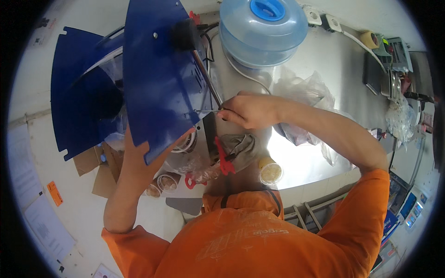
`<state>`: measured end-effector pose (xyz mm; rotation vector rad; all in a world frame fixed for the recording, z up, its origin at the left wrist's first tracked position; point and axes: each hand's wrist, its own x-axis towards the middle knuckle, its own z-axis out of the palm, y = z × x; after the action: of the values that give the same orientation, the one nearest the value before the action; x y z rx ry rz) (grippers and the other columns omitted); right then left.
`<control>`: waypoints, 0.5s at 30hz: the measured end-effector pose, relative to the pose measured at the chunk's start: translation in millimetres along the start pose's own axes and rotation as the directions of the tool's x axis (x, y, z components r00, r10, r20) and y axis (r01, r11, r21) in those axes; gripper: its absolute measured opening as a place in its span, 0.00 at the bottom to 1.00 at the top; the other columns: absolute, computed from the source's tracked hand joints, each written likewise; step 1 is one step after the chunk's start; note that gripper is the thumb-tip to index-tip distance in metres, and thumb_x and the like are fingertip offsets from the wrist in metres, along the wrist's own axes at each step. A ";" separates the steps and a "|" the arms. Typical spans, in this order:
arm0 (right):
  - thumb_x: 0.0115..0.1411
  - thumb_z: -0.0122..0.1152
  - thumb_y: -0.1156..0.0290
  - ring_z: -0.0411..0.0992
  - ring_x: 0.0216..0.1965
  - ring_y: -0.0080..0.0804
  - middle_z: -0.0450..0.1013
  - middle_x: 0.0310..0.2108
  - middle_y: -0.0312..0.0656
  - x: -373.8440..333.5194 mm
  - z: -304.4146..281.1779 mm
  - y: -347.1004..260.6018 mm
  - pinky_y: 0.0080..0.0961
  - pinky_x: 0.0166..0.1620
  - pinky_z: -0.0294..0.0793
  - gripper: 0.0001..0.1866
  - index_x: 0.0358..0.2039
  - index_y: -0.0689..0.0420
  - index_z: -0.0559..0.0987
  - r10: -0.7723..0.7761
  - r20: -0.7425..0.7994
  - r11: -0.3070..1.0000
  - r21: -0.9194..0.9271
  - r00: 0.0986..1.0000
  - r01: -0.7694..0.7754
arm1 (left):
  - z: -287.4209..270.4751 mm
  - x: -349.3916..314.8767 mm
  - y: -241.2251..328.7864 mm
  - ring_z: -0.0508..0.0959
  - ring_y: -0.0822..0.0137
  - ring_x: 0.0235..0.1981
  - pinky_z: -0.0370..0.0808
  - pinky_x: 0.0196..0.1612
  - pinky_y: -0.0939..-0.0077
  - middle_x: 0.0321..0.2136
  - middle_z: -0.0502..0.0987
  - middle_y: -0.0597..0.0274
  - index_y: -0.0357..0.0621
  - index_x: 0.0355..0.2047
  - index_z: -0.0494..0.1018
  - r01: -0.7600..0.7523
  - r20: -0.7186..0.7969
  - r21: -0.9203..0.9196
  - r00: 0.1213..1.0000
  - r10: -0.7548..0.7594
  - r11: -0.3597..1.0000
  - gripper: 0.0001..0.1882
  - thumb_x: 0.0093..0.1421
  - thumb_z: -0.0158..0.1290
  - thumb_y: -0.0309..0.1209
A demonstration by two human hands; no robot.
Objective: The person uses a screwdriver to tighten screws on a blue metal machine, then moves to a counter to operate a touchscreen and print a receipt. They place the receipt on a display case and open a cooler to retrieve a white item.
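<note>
A large blue sheet-metal panel (157, 92) stands in front of me, with a black round knob and a metal rod (206, 78) on its face. My right hand (245, 110) is closed around a screwdriver (207, 111). Its thin shaft points left and its tip meets the panel near the lower right edge; the handle is hidden in my fist. Reaching up behind the panel, my left hand (133, 139) is mostly covered by it, so its fingers do not show. A second blue panel (74, 92) stands further left, with clear plastic between the two.
Behind my right hand are a blue water jug (264, 37) and crumpled plastic bags (306, 92) on a shiny metal table (333, 51). Below sit red-handled tools (225, 157), a grey cloth (238, 148), and small clear tubs of parts (168, 183). A cardboard box (109, 169) is at left.
</note>
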<state>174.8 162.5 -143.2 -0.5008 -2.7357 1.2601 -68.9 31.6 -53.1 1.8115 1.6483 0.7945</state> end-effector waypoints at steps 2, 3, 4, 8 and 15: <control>0.64 0.51 0.53 0.75 0.20 0.35 0.74 0.21 0.42 -3.1 -10.0 -27.2 0.31 0.23 0.72 0.19 0.29 0.57 0.75 0.162 0.031 0.950 -0.277 0.986 -0.147 | -2.3 -2.2 0.1 0.73 0.48 0.47 0.71 0.50 0.59 0.47 0.72 0.51 0.41 0.45 0.75 -0.013 0.043 -0.011 0.999 0.014 1.000 0.19 0.54 0.63 0.30; 0.63 0.52 0.54 0.74 0.19 0.33 0.72 0.19 0.39 -6.6 -8.5 -34.9 0.29 0.22 0.71 0.17 0.29 0.56 0.74 0.147 -0.025 0.900 -0.412 0.989 -0.144 | -3.7 -2.3 -0.9 0.72 0.48 0.48 0.71 0.50 0.59 0.47 0.72 0.51 0.41 0.45 0.75 -0.040 0.058 0.012 0.998 0.039 0.999 0.19 0.53 0.63 0.30; 0.62 0.54 0.55 0.73 0.17 0.30 0.70 0.17 0.36 -8.3 -6.8 -37.3 0.26 0.21 0.70 0.15 0.28 0.54 0.73 0.124 -0.077 0.830 -0.539 0.989 -0.146 | -4.9 -1.9 -1.8 0.72 0.48 0.48 0.71 0.50 0.59 0.47 0.72 0.51 0.41 0.45 0.75 -0.063 0.070 0.040 0.996 0.060 0.997 0.18 0.53 0.63 0.30; 0.60 0.54 0.61 0.77 0.29 0.34 0.72 0.20 0.38 -10.6 5.1 -24.4 0.33 0.27 0.75 0.10 0.29 0.53 0.75 -0.094 -0.242 0.683 -0.722 0.966 -0.115 | -17.2 -1.0 0.2 0.71 0.47 0.50 0.70 0.51 0.57 0.48 0.72 0.50 0.41 0.44 0.76 -0.163 0.120 0.165 0.982 0.145 0.973 0.18 0.53 0.62 0.28; 0.56 0.59 0.66 0.73 0.31 0.37 0.69 0.25 0.39 -12.5 6.2 -54.3 0.32 0.27 0.73 0.07 0.30 0.56 0.74 0.112 -0.407 0.828 -0.466 0.906 -0.312 | -12.9 5.4 3.6 0.69 0.45 0.52 0.69 0.53 0.55 0.49 0.71 0.48 0.41 0.43 0.76 -0.216 0.126 0.402 0.975 0.180 0.890 0.17 0.51 0.62 0.25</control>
<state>171.3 120.9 -105.8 -1.0041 -2.7087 0.3493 -75.8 36.8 -41.5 2.3035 1.6858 0.4588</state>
